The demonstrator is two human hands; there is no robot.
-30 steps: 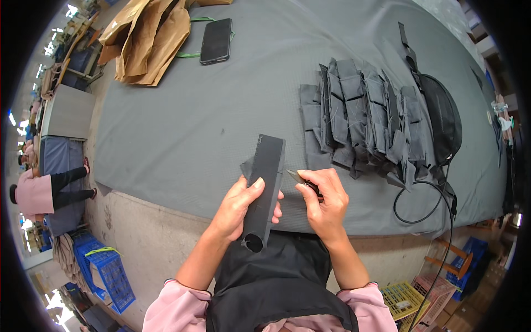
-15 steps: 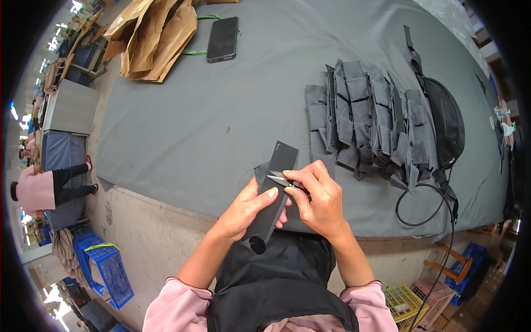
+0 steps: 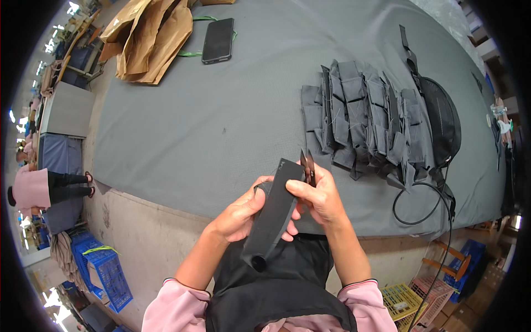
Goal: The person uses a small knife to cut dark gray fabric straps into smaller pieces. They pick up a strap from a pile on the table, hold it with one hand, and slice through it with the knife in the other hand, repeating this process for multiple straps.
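Both my hands hold a dark grey fabric strip (image 3: 271,218) at the table's near edge, its lower end curled into a loop. My left hand (image 3: 241,214) is closed around its left side, fingers behind it and thumb by a small folded flap. With the thumb laid on its upper part, my right hand (image 3: 321,195) also grips the strip. A pair of small dark thread snips (image 3: 308,167) is tucked in that same hand, blades pointing up and apart from the strip. Part of the snips is hidden by my fingers.
Right of my hands lies a stack of grey sewn fabric pieces (image 3: 354,110) with loose threads. Beyond it are a black bag (image 3: 441,119) and a black cable (image 3: 395,213). A phone (image 3: 218,41) and brown paper (image 3: 149,47) lie far left. A person (image 3: 38,188) stands away at left.
The snips have moved off the strip's face and now point upward in my right hand. My right thumb has come down on the strip, which has turned slightly more upright.
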